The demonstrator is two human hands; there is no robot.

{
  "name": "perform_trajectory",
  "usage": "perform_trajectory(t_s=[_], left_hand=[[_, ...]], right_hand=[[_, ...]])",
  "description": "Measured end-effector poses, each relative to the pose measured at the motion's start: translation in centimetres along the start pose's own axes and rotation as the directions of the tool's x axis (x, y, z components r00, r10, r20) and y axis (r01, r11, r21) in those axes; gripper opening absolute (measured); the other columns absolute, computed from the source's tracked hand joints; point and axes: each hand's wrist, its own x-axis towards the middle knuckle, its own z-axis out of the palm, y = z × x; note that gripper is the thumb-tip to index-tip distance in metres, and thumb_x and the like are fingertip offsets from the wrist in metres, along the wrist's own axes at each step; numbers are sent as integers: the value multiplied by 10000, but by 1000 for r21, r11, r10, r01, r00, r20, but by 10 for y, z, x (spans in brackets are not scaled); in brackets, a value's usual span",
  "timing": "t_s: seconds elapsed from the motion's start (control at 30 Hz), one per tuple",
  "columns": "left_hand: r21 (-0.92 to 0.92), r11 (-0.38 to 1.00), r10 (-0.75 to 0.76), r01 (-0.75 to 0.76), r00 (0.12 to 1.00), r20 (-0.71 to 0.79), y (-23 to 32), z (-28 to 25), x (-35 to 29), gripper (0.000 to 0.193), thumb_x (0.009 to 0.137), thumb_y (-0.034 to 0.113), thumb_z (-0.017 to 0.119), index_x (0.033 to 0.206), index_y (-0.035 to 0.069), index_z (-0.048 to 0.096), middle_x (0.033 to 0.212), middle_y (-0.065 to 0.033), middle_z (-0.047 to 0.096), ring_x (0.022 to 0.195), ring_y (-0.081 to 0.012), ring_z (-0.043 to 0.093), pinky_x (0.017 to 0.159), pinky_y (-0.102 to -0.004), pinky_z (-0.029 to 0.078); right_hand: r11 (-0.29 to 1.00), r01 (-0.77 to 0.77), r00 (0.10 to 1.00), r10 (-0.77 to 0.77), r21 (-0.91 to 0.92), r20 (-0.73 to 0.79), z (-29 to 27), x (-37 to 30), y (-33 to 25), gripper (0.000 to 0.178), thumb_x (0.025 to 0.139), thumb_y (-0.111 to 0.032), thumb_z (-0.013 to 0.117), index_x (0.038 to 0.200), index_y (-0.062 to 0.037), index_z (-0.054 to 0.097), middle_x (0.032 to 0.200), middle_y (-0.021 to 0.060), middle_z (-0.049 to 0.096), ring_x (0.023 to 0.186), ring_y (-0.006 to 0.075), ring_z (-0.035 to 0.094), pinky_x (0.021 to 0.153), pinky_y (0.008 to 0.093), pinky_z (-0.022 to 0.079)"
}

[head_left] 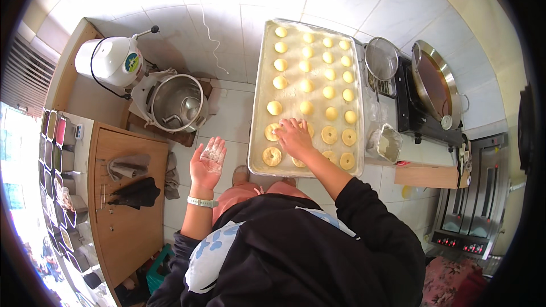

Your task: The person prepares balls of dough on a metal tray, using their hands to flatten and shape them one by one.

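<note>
A wooden cabinet stands on the left, and a white-topped desk on the right carries a black stove. Between them, straight ahead of the person, lies a long pale tray dusted with flour. Left of it, well apart, is a white mixer; a wide steel pan of brown liquid sits on the stove, and a steel bowl is just beside the mixer. The left hand is raised clear of the tray, palm up and floury, its grip released. The right hand is lowered over the near part of the tray with its fingers on the dough; whether that grip pinches or only presses, I cannot tell. Flattened dough rounds with a hollow in the middle fill the two rows nearest the person, partly hidden by the right hand. The smaller domed dough balls stand in four columns beyond them, well spaced.
</note>
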Motion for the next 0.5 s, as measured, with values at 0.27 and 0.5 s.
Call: perform_trajectory(t_s=[0.27,0.5], left_hand=[[238,962,-127,135,991,-48,-43,9,2,408,918,211,435,1211,-72,445,1237,-217,507,1195,-338,461,1028,-423,367],[572,770,-251,283,958,-136,-96,5,35,332,907,293,545,999,-26,551,921,-134,614,858,-259,601,809,-363,492]], right_hand=[[997,34,991,-24,-70,131,15,-5,1,283,821,-218,559,1073,-92,586,1322,78,410,1235,253,363,989,558,271],[988,-139,989,135,66,59,38,-3,-4,457,855,-360,486,1121,10,515,1277,186,410,1195,335,375,957,545,287]])
